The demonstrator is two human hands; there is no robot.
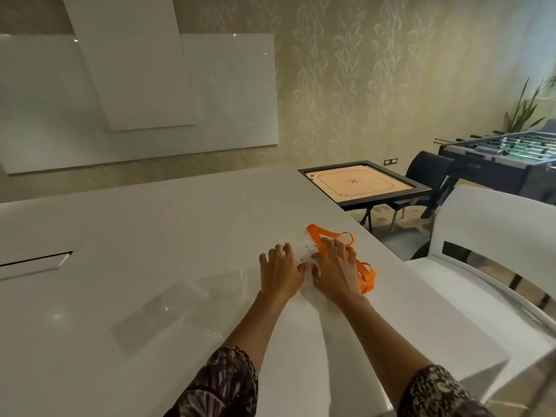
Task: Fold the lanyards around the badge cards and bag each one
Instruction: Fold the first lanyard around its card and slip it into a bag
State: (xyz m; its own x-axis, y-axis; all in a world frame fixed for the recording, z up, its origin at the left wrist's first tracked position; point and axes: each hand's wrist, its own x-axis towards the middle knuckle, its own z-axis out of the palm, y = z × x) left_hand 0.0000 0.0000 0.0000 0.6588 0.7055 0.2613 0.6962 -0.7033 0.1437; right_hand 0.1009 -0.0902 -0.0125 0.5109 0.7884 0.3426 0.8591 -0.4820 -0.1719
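An orange lanyard (365, 273) lies in loose loops on the white table (150, 230) near its right edge. A pale badge card or clear bag (305, 251) sits between my hands, hard to tell apart from the tabletop. My left hand (279, 270) rests flat beside it, fingers spread. My right hand (335, 270) lies palm down over the lanyard and the card, fingers stretched forward on the orange strap. What lies under my palms is hidden.
A faint clear plastic sheet (168, 314) lies on the table to the left of my arms. A slot (36, 261) is cut in the tabletop at far left. A white chair (481, 266) stands just past the right edge, with a carrom board (361, 183) beyond.
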